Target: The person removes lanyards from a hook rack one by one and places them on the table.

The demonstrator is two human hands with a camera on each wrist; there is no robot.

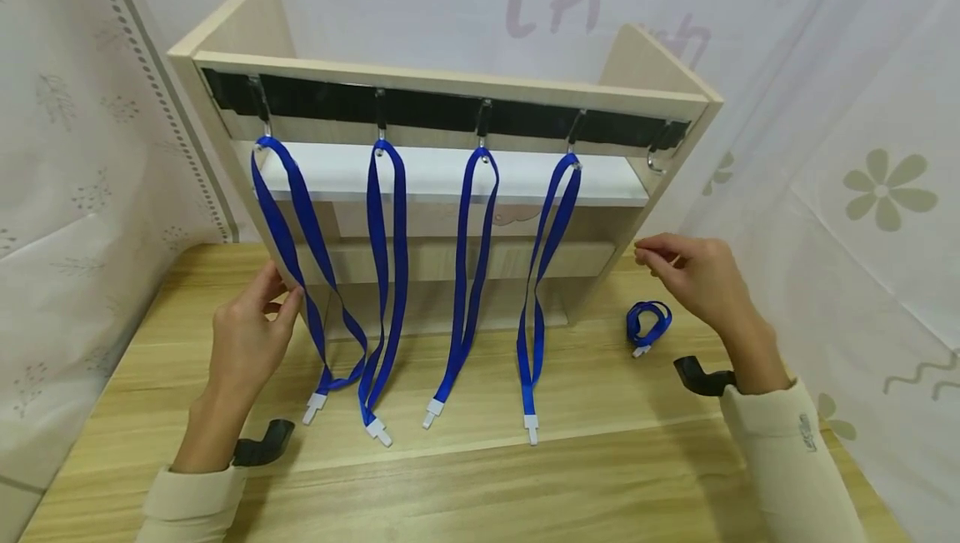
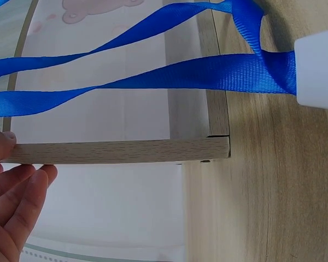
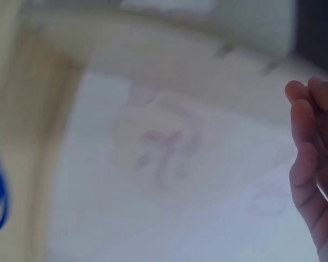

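Standing between the two hands, the wooden shelf unit (image 1: 427, 260) is pinched at its left upright (image 2: 126, 152) by the left hand (image 1: 251, 331), thumb against the front edge and fingertips on the outer side. The right hand (image 1: 697, 276) is just beside the unit's right side, its fingers loosely bent with nothing between them. Close by the left thumb hangs the leftmost blue lanyard (image 1: 302, 206), its white clip (image 1: 316, 404) to the near right of that hand. Farther right from the left hand hang the second lanyard (image 1: 401, 226), the third lanyard (image 1: 459, 276) and the fourth lanyard (image 1: 529, 401), each looped on a hook of the black strip (image 1: 435, 114), which runs along the unit higher than both hands. A fifth hook (image 1: 662, 136) is above the right hand, slightly to its left. Below the right hand, on its near-left side, a coiled lanyard (image 1: 658, 328) lies on the wooden table (image 1: 480, 493), which spreads beneath both hands. A black wrist mount sits at each wrist, next to a cream sleeve (image 1: 787, 451). Pale printed cloth (image 1: 82, 110) hangs beyond the hands and to either side.
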